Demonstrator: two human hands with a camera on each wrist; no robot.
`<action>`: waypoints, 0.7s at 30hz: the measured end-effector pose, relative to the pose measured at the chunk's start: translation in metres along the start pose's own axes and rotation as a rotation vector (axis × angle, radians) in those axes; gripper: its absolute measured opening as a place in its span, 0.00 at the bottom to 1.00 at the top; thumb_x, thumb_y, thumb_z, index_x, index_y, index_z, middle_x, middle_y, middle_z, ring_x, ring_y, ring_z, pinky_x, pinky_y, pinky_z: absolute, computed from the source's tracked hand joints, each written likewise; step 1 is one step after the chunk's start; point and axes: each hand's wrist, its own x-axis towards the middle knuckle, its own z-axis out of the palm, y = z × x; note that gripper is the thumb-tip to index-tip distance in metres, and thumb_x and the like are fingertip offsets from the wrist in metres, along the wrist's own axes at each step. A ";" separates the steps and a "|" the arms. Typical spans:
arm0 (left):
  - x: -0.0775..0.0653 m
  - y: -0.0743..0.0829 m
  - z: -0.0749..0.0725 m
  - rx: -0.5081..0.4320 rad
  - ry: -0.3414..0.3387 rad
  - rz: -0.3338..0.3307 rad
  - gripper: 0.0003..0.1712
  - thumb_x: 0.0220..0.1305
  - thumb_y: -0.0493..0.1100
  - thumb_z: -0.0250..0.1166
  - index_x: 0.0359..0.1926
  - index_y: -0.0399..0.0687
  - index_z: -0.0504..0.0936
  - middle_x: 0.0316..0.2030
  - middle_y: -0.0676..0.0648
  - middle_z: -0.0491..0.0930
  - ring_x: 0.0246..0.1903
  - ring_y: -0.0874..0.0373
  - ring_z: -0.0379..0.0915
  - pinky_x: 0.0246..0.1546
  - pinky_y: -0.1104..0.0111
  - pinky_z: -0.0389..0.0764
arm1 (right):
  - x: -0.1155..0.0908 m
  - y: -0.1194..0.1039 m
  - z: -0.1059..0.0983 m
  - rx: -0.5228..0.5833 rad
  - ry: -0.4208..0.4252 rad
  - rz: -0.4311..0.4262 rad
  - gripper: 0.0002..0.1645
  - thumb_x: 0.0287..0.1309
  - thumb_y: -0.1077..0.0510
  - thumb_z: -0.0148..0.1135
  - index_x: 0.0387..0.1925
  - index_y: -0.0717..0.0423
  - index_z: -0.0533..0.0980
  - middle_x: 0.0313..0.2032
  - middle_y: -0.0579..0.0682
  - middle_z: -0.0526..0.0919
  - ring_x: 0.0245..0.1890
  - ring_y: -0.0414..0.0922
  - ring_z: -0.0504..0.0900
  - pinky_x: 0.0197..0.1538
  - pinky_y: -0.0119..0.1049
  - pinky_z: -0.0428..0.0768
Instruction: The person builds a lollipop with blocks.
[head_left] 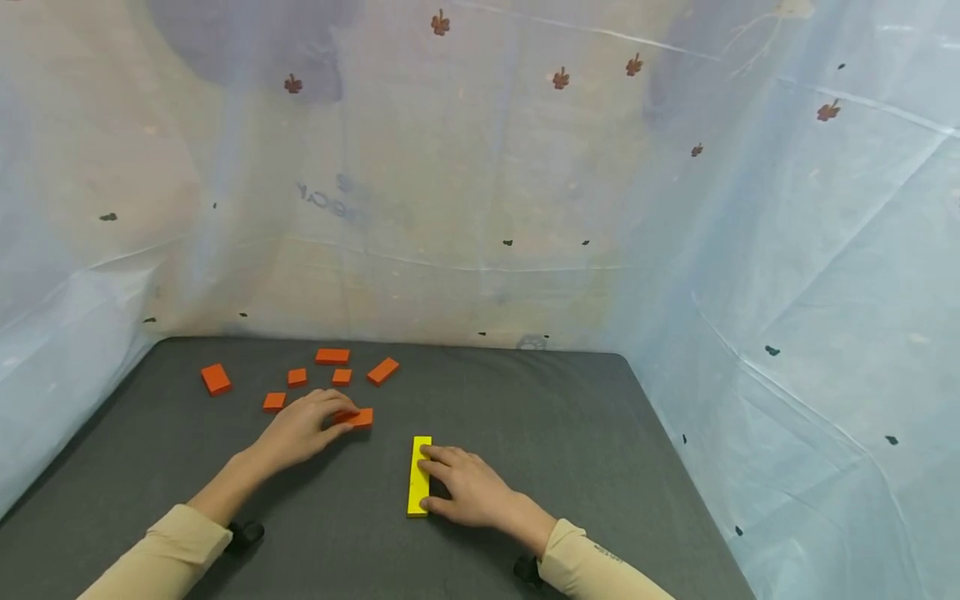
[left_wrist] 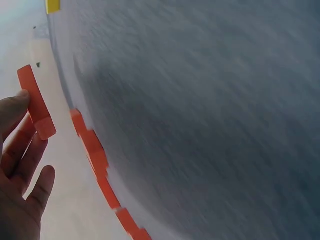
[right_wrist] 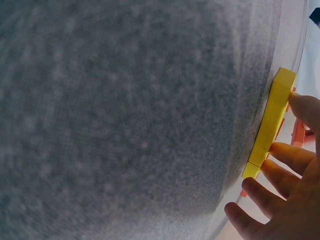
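In the head view, my left hand (head_left: 303,427) pinches an orange block (head_left: 363,418) between thumb and fingers. The left wrist view shows this orange block (left_wrist: 36,102) above the line of the tabletop. My right hand (head_left: 474,490) is at the right side of a long yellow strip (head_left: 418,492) lying on the table, its extended fingertips and thumb touching that edge. A seam divides the yellow strip (right_wrist: 272,117) near one end in the right wrist view. The strip lies to the right of and nearer than the held orange block.
Loose orange blocks lie toward the back left, among them a long one (head_left: 332,357), a tilted one (head_left: 383,371) and a small one (head_left: 274,402). The dark grey table (head_left: 540,417) is enclosed by translucent sheeting (head_left: 450,183) behind and at the sides.
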 end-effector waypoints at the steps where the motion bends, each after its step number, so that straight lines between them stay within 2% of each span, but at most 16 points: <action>1: 0.002 0.002 0.003 -0.006 0.002 -0.004 0.13 0.65 0.44 0.75 0.51 0.54 0.89 0.50 0.50 0.84 0.48 0.51 0.81 0.46 0.53 0.84 | 0.000 0.000 0.000 0.002 -0.004 0.001 0.36 0.74 0.38 0.60 0.75 0.49 0.70 0.77 0.48 0.65 0.74 0.48 0.67 0.72 0.49 0.71; 7: 0.016 0.014 0.016 -0.051 0.000 -0.006 0.13 0.65 0.46 0.75 0.50 0.55 0.89 0.48 0.53 0.84 0.46 0.54 0.80 0.44 0.55 0.84 | 0.000 0.000 0.001 -0.001 -0.005 0.007 0.36 0.73 0.38 0.61 0.75 0.48 0.70 0.77 0.47 0.65 0.74 0.48 0.68 0.72 0.49 0.72; 16: 0.037 0.032 0.032 -0.098 -0.011 0.037 0.13 0.65 0.45 0.75 0.50 0.54 0.89 0.48 0.52 0.84 0.46 0.54 0.80 0.43 0.57 0.84 | 0.002 0.002 0.002 -0.018 0.009 -0.001 0.36 0.73 0.38 0.60 0.75 0.49 0.70 0.77 0.47 0.66 0.73 0.48 0.69 0.71 0.49 0.73; 21: 0.047 0.039 0.040 -0.112 -0.050 0.051 0.12 0.66 0.45 0.75 0.50 0.54 0.89 0.48 0.53 0.83 0.46 0.55 0.80 0.45 0.58 0.84 | 0.001 0.002 0.002 -0.014 0.010 0.001 0.37 0.73 0.37 0.60 0.75 0.49 0.70 0.77 0.47 0.65 0.74 0.48 0.69 0.71 0.50 0.73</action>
